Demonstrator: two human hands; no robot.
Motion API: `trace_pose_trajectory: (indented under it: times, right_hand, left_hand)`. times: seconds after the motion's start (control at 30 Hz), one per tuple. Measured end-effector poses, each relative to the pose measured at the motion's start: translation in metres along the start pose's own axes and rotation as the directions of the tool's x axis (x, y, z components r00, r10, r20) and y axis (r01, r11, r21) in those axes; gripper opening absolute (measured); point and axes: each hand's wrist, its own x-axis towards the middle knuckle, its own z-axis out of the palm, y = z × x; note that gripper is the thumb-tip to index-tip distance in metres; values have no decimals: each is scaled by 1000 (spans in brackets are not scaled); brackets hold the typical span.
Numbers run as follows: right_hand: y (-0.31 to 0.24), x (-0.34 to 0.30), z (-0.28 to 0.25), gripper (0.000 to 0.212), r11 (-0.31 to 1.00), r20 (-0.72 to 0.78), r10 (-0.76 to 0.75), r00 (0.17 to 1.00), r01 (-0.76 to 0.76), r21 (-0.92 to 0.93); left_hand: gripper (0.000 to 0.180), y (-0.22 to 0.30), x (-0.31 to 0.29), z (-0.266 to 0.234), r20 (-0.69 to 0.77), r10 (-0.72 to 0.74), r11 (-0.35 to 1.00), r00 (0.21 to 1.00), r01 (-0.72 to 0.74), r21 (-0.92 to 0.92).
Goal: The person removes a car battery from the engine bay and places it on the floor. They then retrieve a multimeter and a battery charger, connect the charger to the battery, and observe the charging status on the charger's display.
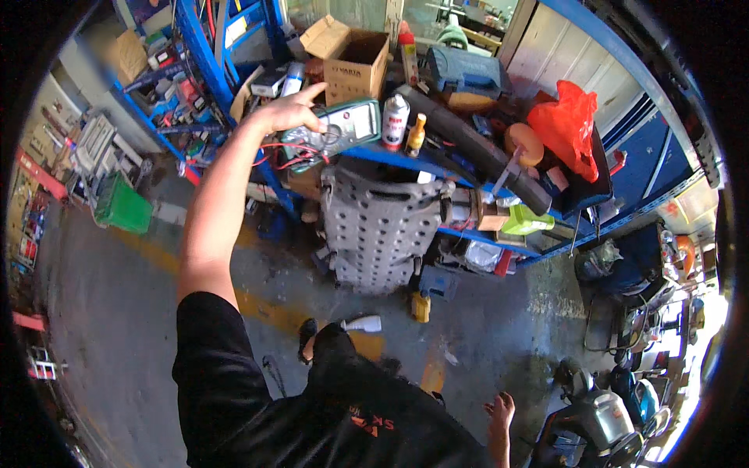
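My left hand [289,113] reaches over the shelf bench with fingers apart, at the left end of a green-cased multimeter [355,123]. Its fingertips overlap the meter's edge; whether they touch it I cannot tell. Red and black test leads [292,156] lie tangled beneath the hand. Beyond the fingers stands an open cardboard box [355,74], and a spray can with a blue label [292,79] is close by. To the meter's right are a white spray can [395,123] and a small yellow bottle [416,136]. My right hand [501,407] hangs low at my side, loosely open and holding nothing visible.
A perforated grey plastic panel [382,226] leans against the blue shelf. A long black tube [476,148], a blue case [466,72] and a red bag [568,125] crowd the top. A white bottle [363,324] lies on the floor. A green bin [123,204] stands left, a motorbike [608,417] right.
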Motion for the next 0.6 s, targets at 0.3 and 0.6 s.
trace_pose_trajectory:
  times: [0.3, 0.6]
  right_hand:
    - [-207, -13, 277, 35, 888, 105, -441, 891, 450, -95]
    - [-386, -137, 481, 34, 753, 374, -570, 732, 647, -120]
  left_hand:
    - [122, -62, 162, -73, 273, 219, 956, 937, -262, 131]
    - [89, -84, 90, -46, 259, 309, 780, 915, -400, 481]
